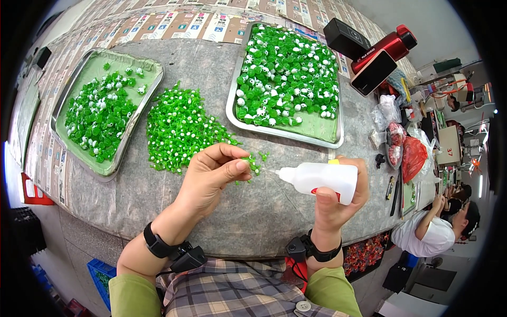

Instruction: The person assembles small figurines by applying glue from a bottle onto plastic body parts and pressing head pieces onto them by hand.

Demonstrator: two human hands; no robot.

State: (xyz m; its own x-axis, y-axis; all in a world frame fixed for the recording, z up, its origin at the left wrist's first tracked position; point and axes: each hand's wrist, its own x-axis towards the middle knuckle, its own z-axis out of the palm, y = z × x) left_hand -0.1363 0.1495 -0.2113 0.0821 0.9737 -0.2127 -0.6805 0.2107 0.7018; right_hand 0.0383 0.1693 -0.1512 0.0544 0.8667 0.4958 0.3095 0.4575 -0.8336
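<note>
Fingertips of your left hand (211, 174) pinch a small green piece (252, 162), thumb pressed against the forefinger, the other fingers curled loosely behind. That wrist bends inward so the piece sits out in front of you, just above the grey table (158, 211). Your right hand (338, 198) wraps the white squeeze bottle (319, 178), fingers closed round its body and thumb lying over a red mark on its side. You hold the bottle on its side, its thin nozzle aimed left with the tip just beside the pinched piece; whether they touch cannot be told. Both forearms come up from the lower edge, each with a black strap at the wrist and a green sleeve below.

The piece is glossy, translucent plastic, small and knobbly. A loose heap (177, 129) of the same green bits, dotted with white, lies on the table just beyond your left hand. The table's surface is dull, mottled grey, stone-like, with a rounded front edge. To your far left a shallow metal tray (60, 105) with a pale green liner holds more green and white pieces. A second metal tray (232, 100) ahead on the right is filled more thickly. Past it lie a red bottle (385, 47) and a dark phone (374, 72). Your shirt is grey plaid.
</note>
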